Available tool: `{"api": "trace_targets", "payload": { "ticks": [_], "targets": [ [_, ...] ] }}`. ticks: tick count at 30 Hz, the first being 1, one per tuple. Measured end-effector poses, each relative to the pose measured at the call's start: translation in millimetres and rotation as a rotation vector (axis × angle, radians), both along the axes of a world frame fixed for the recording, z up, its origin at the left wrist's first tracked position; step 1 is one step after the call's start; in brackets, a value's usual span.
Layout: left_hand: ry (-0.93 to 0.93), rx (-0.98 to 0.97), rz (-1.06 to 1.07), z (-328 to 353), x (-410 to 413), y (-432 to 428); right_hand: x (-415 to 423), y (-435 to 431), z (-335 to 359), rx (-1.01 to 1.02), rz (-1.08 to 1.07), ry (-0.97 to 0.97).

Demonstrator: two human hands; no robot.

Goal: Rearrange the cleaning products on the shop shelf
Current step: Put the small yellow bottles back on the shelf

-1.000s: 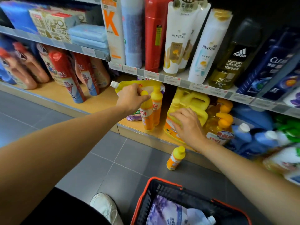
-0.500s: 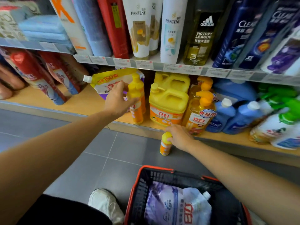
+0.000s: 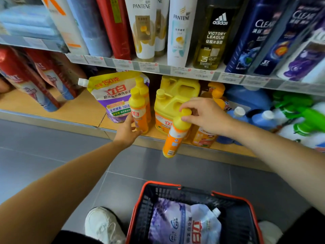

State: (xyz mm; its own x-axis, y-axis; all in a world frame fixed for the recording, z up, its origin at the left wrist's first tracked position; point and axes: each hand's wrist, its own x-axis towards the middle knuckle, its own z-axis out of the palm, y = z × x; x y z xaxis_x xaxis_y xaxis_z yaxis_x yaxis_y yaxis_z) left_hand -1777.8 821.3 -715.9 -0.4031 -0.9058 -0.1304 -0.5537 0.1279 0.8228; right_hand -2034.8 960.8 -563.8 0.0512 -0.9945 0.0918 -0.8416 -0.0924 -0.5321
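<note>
My right hand [image 3: 206, 116] pinches the yellow cap of a small orange bottle [image 3: 174, 138], which hangs tilted in the air in front of the bottom shelf's edge [image 3: 98, 128]. My left hand [image 3: 127, 132] wraps its fingers round the base of another small orange bottle [image 3: 139, 111] standing on the shelf, with a second like it right behind. A yellow and purple refill pouch [image 3: 110, 95] leans behind them. Two large yellow jugs [image 3: 168, 103] stand to the right.
Orange pump bottles [image 3: 217, 93], blue bottles [image 3: 260, 118] and green spray bottles [image 3: 306, 118] fill the shelf's right part. Red pouches [image 3: 35, 76] stand at left. Shampoo bottles line the upper shelf [image 3: 175, 69]. A red-rimmed basket [image 3: 177, 186] holding a purple pouch sits on the grey floor by my shoe.
My right hand took the small orange bottle from the floor and lifted it to shelf height. My left hand dropped from the bottle tops to the front bottle's base.
</note>
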Motion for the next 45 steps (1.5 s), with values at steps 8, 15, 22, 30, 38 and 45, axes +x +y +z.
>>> {"api": "trace_targets", "payload": {
  "ticks": [8, 15, 22, 30, 38, 45],
  "targets": [
    [0.06, -0.011, 0.074, -19.1, -22.1, -21.8, 3.6, -13.7, 23.5, -0.019, -0.053, -0.135],
    [0.028, -0.072, 0.071, -18.1, -45.2, -38.8, 16.4, -23.1, 30.1, 0.015, -0.033, -0.076],
    [0.057, -0.079, -0.009, -6.5, -23.8, -40.5, 34.3, -37.1, 32.6, -0.012, -0.028, -0.039],
    [0.09, -0.165, -0.204, -6.1, 9.0, 21.5, 66.2, -70.5, 19.2, -0.123, -0.032, -0.008],
    [0.121, -0.122, -0.106, -12.7, 6.4, 6.3, 84.5, -104.7, 26.9, 0.004, 0.147, 0.013],
    [0.119, -0.095, 0.097, -24.8, -7.5, -5.7, 94.8, -114.9, 17.4, -0.016, 0.176, 0.032]
  ]
}}
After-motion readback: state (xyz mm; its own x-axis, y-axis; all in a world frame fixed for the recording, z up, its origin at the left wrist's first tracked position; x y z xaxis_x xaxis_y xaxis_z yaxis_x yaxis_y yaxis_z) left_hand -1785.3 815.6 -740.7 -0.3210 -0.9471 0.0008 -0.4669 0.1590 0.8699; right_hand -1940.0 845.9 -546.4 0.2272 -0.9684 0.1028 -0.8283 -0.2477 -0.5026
